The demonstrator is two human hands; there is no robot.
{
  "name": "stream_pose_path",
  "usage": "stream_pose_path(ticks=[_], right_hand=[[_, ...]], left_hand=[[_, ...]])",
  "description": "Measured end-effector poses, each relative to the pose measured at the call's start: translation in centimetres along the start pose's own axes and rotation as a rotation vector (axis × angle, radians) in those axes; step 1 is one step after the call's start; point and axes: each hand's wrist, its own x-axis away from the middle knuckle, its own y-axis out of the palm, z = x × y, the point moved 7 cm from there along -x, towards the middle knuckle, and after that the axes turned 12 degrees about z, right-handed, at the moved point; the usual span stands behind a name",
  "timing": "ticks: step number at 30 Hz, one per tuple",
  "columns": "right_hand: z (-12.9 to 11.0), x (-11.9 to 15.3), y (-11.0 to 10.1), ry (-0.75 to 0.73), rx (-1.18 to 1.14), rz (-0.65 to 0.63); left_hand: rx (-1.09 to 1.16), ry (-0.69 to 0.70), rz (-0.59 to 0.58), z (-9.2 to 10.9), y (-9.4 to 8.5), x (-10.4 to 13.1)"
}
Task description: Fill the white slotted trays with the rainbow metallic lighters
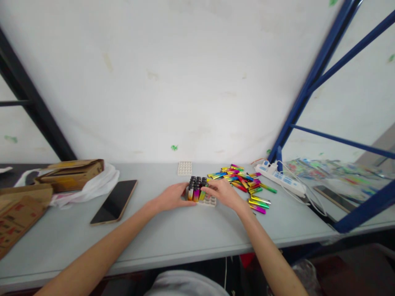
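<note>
A white tray with round holes (210, 201) lies on the grey table, and several upright shiny lighters (196, 190) with black tops fill its left part. My left hand (174, 197) is around the left side of the tray, its thumb along the front edge and its fingers behind. At the right side of the group, my right hand (222, 191) has thumb and fingers on a yellow lighter (202, 195) standing in the tray. The tray's right end shows unfilled holes. A loose pile of metallic coloured lighters (239, 179) lies to the right.
Behind stands a second white holed tray (184, 168) near the wall. A dark phone (114, 202), cardboard box (72, 174) and white plastic bag (92, 190) are at left. At right are a power strip (280, 178) with cables and a blue metal frame (304, 96).
</note>
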Motion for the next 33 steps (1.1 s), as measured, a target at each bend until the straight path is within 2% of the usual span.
stream_pose_path(ticks=[7,14,19,22,24,26,30,33], right_hand=[[-0.2,0.1,0.2,-0.088,0.12,-0.008],[0.0,0.0,0.2,-0.065,0.205,-0.017],[-0.2,0.3,1.2,-0.056,0.21,-0.062],[0.0,0.5,1.1,-0.023,0.168,-0.094],[0.5,0.5,0.2,0.002,0.107,-0.11],[1.6,0.5,-1.7,0.037,0.101,-0.078],[5.8,0.9,-6.9,0.128,0.308,0.104],[9.1,1.6,-9.2,0.151,0.489,0.195]], left_hand=[[-0.015,-0.002,-0.011,-0.1,0.2,-0.1],[0.014,-0.014,-0.006,0.1,-0.1,-0.1],[-0.022,-0.026,-0.014,0.1,-0.1,-0.1],[-0.014,-0.015,-0.01,0.1,-0.1,-0.1],[-0.007,-0.019,-0.011,0.0,0.0,-0.1],[0.0,-0.025,-0.012,0.0,-0.1,-0.1],[0.001,-0.041,-0.014,0.2,-0.2,-0.1],[-0.001,-0.051,-0.017,0.4,-0.4,-0.1]])
